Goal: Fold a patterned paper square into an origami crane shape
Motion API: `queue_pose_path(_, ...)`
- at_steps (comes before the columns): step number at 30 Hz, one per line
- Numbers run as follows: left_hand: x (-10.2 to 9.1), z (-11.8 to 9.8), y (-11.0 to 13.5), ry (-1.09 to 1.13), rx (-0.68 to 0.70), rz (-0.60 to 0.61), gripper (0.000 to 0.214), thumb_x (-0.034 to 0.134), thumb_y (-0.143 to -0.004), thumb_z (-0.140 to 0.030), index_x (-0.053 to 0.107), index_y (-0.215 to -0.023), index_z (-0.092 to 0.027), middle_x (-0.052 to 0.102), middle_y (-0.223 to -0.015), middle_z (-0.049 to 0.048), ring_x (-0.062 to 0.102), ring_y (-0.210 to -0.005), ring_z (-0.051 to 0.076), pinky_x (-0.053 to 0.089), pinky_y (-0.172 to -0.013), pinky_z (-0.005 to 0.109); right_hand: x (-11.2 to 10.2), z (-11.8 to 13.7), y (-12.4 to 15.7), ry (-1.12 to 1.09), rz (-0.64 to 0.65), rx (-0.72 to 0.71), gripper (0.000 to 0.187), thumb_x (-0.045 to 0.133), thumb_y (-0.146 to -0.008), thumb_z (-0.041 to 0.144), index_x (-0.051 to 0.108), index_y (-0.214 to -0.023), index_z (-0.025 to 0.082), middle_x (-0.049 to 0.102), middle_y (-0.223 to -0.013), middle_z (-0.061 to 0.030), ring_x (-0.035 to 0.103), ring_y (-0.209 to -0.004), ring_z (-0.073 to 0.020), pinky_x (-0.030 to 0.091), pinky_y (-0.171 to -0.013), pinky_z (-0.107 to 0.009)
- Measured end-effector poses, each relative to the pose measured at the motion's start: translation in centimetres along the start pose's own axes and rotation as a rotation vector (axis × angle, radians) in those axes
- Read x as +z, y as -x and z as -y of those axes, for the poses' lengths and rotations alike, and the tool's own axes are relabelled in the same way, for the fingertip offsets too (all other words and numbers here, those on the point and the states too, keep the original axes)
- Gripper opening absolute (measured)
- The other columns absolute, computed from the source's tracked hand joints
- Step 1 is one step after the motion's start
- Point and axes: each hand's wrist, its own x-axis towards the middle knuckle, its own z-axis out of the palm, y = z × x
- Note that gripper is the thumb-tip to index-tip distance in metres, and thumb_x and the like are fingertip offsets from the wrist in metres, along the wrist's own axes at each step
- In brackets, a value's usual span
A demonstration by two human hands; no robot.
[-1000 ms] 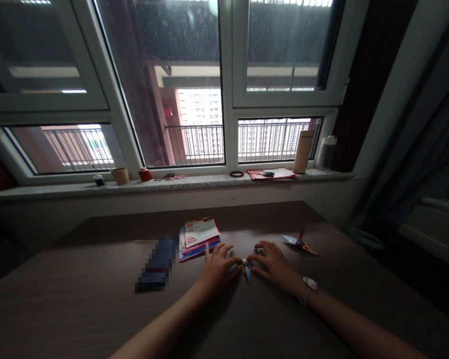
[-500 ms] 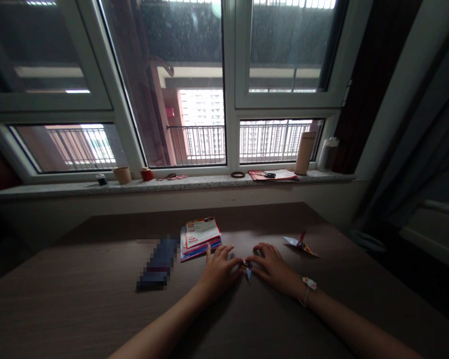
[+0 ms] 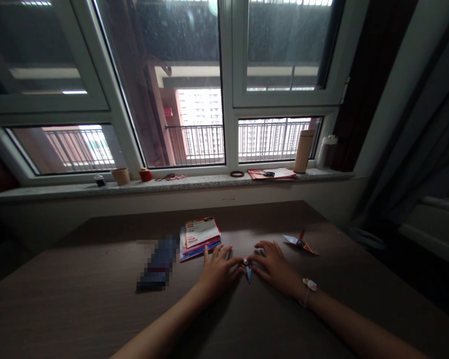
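On the dark wooden table, my left hand and my right hand press from either side on a small folded piece of patterned paper. Thumb and fingertips of each hand pinch its edges while the other fingers are spread on the tabletop. A finished paper crane lies just beyond my right hand. A stack of coloured paper sheets sits just beyond my left hand. My right wrist wears a bracelet.
A blurred dark oblong object lies left of the paper stack. The windowsill holds small cups, a red pot, scissors on papers, a tall tan cylinder and a white bottle. A curtain hangs at the right.
Both hands stay on the folded paper with only slight finger shifts; the view wobbled a little.
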Motion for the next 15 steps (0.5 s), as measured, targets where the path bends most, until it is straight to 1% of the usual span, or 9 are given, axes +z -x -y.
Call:
queue_pose_path(4, -0.32, -0.33, 0.11, -0.023, 0.005, -0.018, 0.029, 0.056, -0.088, -0.047, 0.062, -0.116, -0.042, 0.05, -0.137, 0.0033, 0.038, -0.13, 0.031, 0.014, -0.105, 0.071, 0.15, -0.14, -0.2, 0.074, -0.014, -0.032, 0.027, 0.054, -0.089, 0.035, 0.063, -0.115, 0.036, 0.051, -0.127, -0.0071, 0.034, -0.131, -0.0289, 0.015, -0.111, -0.061)
queue_pose_path(7, -0.62, -0.62, 0.12, -0.037, 0.013, -0.055, 0.023, 0.058, -0.087, -0.044, 0.066, -0.108, -0.038, 0.049, -0.139, 0.0029, 0.038, -0.131, 0.03, 0.011, -0.107, 0.069, 0.2, -0.23, -0.27, 0.079, -0.009, -0.029, 0.026, 0.054, -0.09, 0.037, 0.063, -0.114, 0.037, 0.052, -0.126, -0.0067, 0.034, -0.131, -0.0289, 0.016, -0.11, -0.061)
queue_pose_path(11, -0.76, -0.58, 0.02, -0.021, -0.018, -0.051, 0.019, 0.061, -0.086, -0.039, 0.068, -0.104, -0.041, 0.05, -0.137, 0.0011, 0.039, -0.13, 0.03, 0.01, -0.107, 0.07, 0.22, -0.22, -0.12, 0.061, -0.009, -0.007, 0.026, 0.054, -0.09, 0.038, 0.063, -0.114, 0.037, 0.052, -0.125, -0.0067, 0.036, -0.129, -0.0282, 0.019, -0.11, -0.06)
queue_pose_path(15, -0.67, -0.25, -0.07, -0.008, -0.064, -0.015, 0.022, 0.062, -0.085, -0.038, 0.068, -0.105, -0.044, 0.05, -0.137, 0.001, 0.037, -0.13, 0.032, 0.012, -0.103, 0.074, 0.26, -0.05, 0.1, 0.053, -0.015, -0.002, 0.026, 0.053, -0.09, 0.037, 0.063, -0.115, 0.038, 0.053, -0.122, -0.0062, 0.037, -0.128, -0.0274, 0.019, -0.11, -0.059)
